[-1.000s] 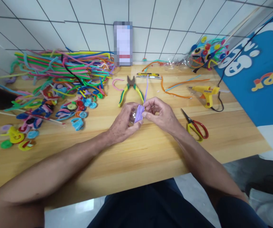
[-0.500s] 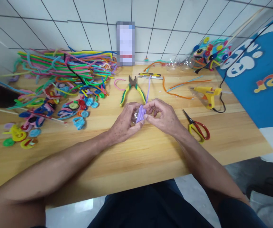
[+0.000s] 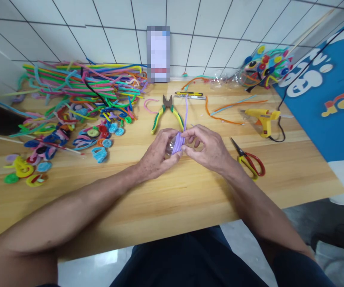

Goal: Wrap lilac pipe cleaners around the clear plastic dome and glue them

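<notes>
My left hand point(image 3: 162, 153) is closed around a small clear plastic piece point(image 3: 169, 148), rounded and shiny; its exact kind is hidden by the fingers. Several turns of a purple pipe cleaner point(image 3: 178, 142) wrap this piece side by side. The pipe cleaner's loose end point(image 3: 186, 113) sticks up and away from me, past the pliers. With thumb and forefinger, my right hand point(image 3: 205, 144) pinches the purple wrap at its right side; its other fingers are curled. Green-and-yellow pliers point(image 3: 167, 103) lie just beyond my hands, jaws pointing to the wall.
Scissors point(image 3: 246, 158) lie right of my right hand, a yellow glue gun point(image 3: 261, 118) behind them. Pipe cleaners point(image 3: 85, 81) and coiled pieces point(image 3: 99, 154) cover the left side. A phone point(image 3: 158, 54) leans on the wall. A decorated bottle point(image 3: 264, 67) lies at back right.
The purple pipe cleaner's loose end has tilted slightly left. Both hands stay almost in place, with the right fingers shifted slightly at the wrap.
</notes>
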